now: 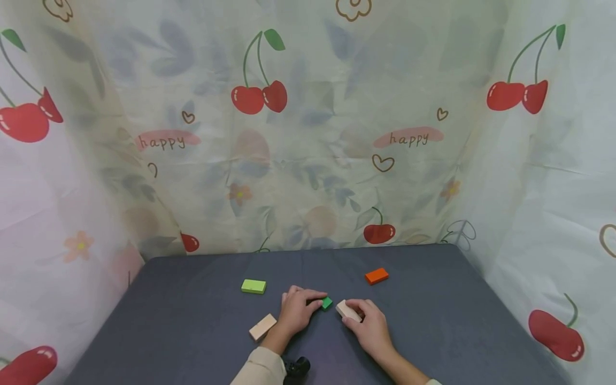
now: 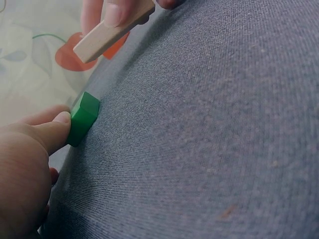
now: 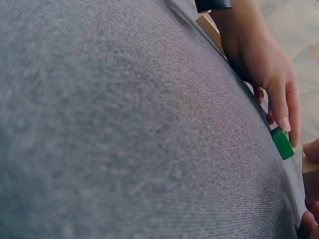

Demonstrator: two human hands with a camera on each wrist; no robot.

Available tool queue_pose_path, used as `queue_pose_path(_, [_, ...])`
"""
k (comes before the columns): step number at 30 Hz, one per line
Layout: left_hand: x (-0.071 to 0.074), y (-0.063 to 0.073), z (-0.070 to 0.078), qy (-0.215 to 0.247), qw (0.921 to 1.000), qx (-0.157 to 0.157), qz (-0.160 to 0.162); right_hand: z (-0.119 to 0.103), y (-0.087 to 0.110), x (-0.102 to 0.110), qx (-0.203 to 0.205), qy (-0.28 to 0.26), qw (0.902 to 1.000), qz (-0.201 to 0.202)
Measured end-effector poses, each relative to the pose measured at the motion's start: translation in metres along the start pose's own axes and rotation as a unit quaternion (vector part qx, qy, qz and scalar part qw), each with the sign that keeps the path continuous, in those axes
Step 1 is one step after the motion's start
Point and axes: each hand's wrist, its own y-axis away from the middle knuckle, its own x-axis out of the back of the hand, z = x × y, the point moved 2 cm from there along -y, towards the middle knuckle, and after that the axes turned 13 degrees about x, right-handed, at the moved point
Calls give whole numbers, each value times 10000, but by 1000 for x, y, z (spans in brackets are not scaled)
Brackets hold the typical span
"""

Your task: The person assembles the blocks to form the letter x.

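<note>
On the left, a light green block (image 1: 253, 286) lies flat on the dark table (image 1: 192, 321), on the far side of the left hand. A bit closer to the person is a tan block (image 1: 262, 327). It lies just beside the left wrist, and I can't tell if the two touch.

Next comes the left hand (image 1: 294, 309), with a cream sleeve (image 1: 262, 368) behind it. Its thumb and pointing finger pinch a small dark green block (image 1: 326, 303). They hold just one end of it, so the other end sticks out past the fingertips, toward the right hand. A black thing (image 1: 299, 367) shows by the sleeve.

Then there is a small gap, and after it a pale wooden block (image 1: 348, 311). The right hand (image 1: 372, 323) has its thumb on one side of this block and its fingers on the other, holding it tight. One end pokes out toward the green block. The two held blocks are near each other but apart.

Farther right and back, an orange block (image 1: 377, 276) lies on the table alone.
</note>
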Motion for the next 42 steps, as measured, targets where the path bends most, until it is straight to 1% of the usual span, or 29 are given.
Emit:
queue_pose_path(12, [0,1,1,61,10000,-9,-20,2,-5,-5,136,146,9998,-52])
queue_pose_path(18, [0,1,0,94,9999,-56,-34,1,-6,-6,165,301,9992,-224])
queue_pose_path(25, [0,1,0,104,9999,-68,-22,-1,-8,-8,158,301,9987,-391])
queue_pose_path(29, [0,2,1,101,9999,-64,-25,-1,-8,-10,223,406,9977,-501])
queue_pose_path(36, [2,3,2,117,9998,-165,67,-2,-10,-16,204,693,9945,-763])
queue_pose_path(42, [3,2,3,103,9998,-148,57,-4,-11,-20,238,900,9921,-840])
